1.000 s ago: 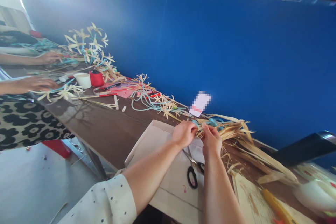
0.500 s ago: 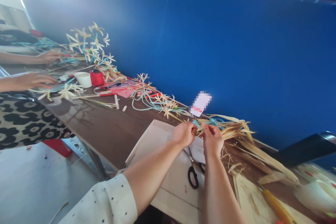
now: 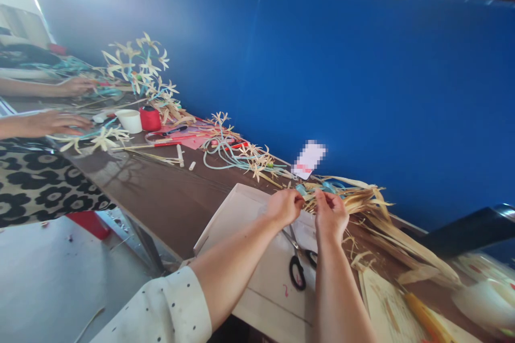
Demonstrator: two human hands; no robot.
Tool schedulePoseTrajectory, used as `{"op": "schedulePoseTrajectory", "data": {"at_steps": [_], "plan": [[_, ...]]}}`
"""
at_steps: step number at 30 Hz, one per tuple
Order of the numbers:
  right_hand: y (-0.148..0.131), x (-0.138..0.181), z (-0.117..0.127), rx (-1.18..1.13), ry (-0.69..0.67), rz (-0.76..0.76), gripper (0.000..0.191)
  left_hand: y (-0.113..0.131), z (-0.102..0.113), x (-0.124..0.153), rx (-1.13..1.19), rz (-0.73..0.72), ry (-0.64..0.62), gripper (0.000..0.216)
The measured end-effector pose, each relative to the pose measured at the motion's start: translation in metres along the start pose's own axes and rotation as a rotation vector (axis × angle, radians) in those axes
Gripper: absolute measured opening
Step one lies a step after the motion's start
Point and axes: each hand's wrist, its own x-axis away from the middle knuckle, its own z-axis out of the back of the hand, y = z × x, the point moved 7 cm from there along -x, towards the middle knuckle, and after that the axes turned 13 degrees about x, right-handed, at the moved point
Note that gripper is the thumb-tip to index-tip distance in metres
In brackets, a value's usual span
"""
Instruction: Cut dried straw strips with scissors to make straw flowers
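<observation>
My left hand [image 3: 285, 208] and my right hand [image 3: 331, 216] are close together above the far edge of a shallow white cardboard box lid [image 3: 225, 220]. Both are closed in a pinch, and a short pale strip of dried husk [image 3: 309, 198] spans the small gap between the fingertips. Just below, scissors [image 3: 297, 265] with black handles lie in the lid, partly covered by my right wrist. Beyond my fingers are light blue ribbon pieces [image 3: 330, 187] and a heap of dried husk strips [image 3: 364, 199].
Husk flowers on blue stems [image 3: 257, 161], a white cup [image 3: 129, 121] and a red thread spool [image 3: 150, 119] stand along the brown table [image 3: 189, 193]. Another person's hands [image 3: 66, 122] work at left. A yellow-handled cutter [image 3: 426, 316] lies right, below a dark cylinder [image 3: 470, 230]. A blue partition [image 3: 341, 75] borders the table.
My hands have drawn slightly apart, my right hand moving a little to the right, so more of the pale strip shows between them. The other person's hands look unchanged.
</observation>
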Motion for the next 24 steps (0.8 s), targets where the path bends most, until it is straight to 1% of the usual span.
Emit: {"op": "schedulePoseTrajectory", "data": {"at_steps": [4,8,11,16,19,22,24], "plan": [[0.002,-0.001,0.001,-0.014,0.019,-0.013,0.034,0.002,0.001,0.001,-0.020,0.012,0.012,0.021],[-0.001,0.001,0.005,0.021,0.047,-0.016,0.033,0.010,0.004,0.004,-0.040,-0.074,0.036,0.019],[0.000,0.002,0.005,-0.015,0.043,-0.048,0.034,0.016,0.005,0.006,-0.046,-0.132,0.045,0.014],[0.005,0.003,0.001,-0.172,0.019,-0.129,0.037,0.019,0.002,0.007,-0.023,-0.141,0.026,0.015],[0.011,0.004,-0.002,-0.301,0.006,-0.206,0.035,0.019,0.001,0.007,0.009,-0.137,0.017,0.016],[0.016,0.005,-0.009,-0.441,-0.045,-0.295,0.034,0.015,-0.001,0.005,0.059,-0.091,0.006,0.017],[0.016,0.006,-0.012,-0.515,-0.078,-0.329,0.034,0.009,-0.003,0.003,0.109,-0.042,-0.013,0.018]]}}
